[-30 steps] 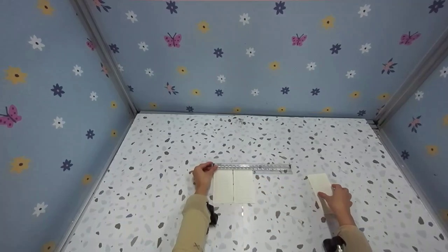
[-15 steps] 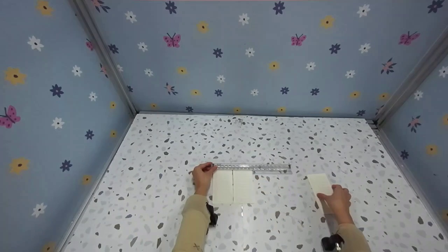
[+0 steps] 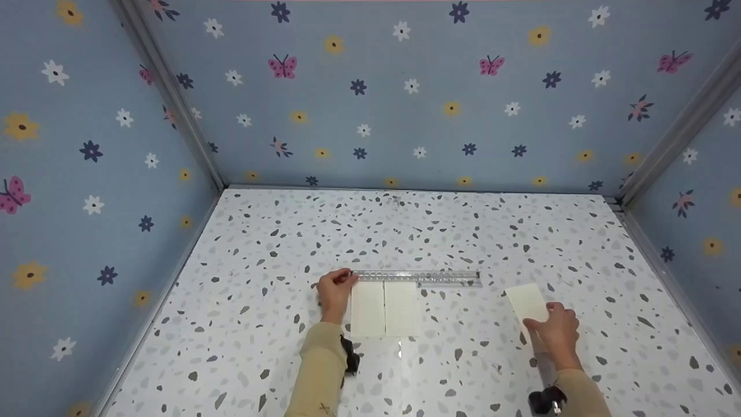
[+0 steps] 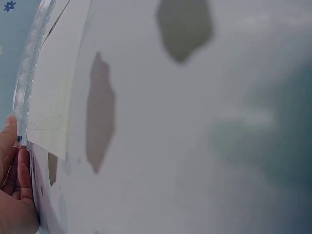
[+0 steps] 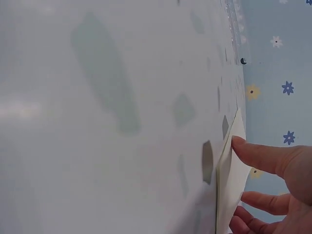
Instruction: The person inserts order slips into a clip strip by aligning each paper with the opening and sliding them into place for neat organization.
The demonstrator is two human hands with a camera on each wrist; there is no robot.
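Observation:
My left hand (image 3: 336,295) pinches the left end of a clear plastic ruler (image 3: 448,278) between thumb and fingers; the left wrist view shows the thumb (image 4: 9,134) on the ruler's end. Two cream lined paper pieces lie side by side just below the ruler, a left one (image 3: 367,310) and a right one (image 3: 401,310), with a narrow gap between them. Off to the right, my right hand (image 3: 557,333) holds another cream paper piece (image 3: 527,301) by its side edges, thumb on one side and fingers on the other. This piece is tilted, with a shadow beneath its near end.
The white speckled tabletop (image 3: 278,347) is bounded by blue flowered panels at the back (image 3: 382,104), left (image 3: 87,243) and right (image 3: 703,231). Grey metal posts stand in the corners. A dark wrist camera (image 3: 350,354) is strapped to the left sleeve.
My right hand and its paper piece have shifted very slightly away from me. The left hand, the ruler and the two lying papers stay as they were.

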